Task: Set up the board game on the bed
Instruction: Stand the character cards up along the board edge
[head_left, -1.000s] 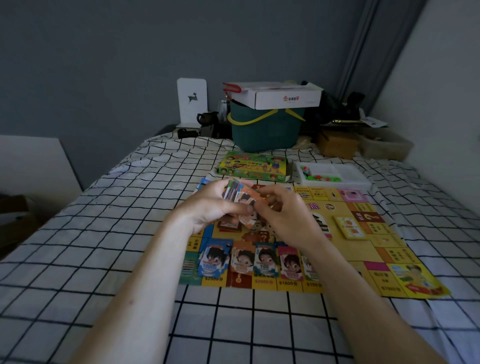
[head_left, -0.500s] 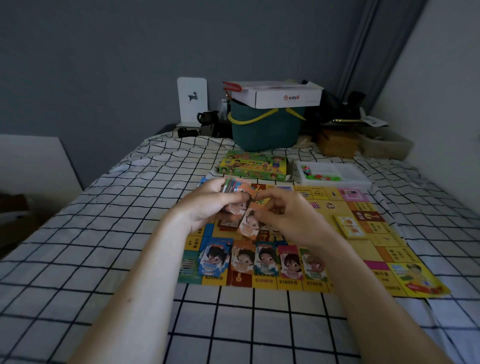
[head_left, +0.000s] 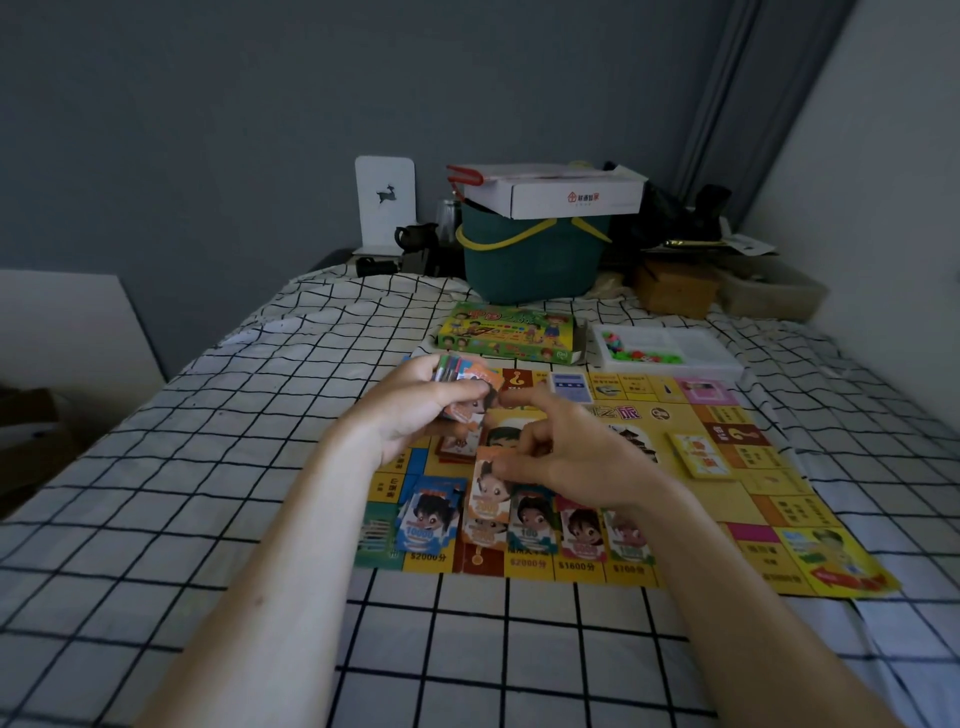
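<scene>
Checked bedding (head_left: 218, 467) carries the yellow game board (head_left: 691, 499). Left hand (head_left: 415, 410) grips a stack of cards (head_left: 462, 371); right hand (head_left: 566, 457) pinches one orange card (head_left: 485, 493) over the near-edge row of cards (head_left: 582, 527).

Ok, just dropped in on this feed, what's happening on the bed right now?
A person is sorting play money onto a board game. The left hand grips a fanned stack of notes, while the right hand pinches one orange note above the row of sorted piles along the near edge of the game board. The game box and a white tray of pieces lie beyond the board.
</scene>
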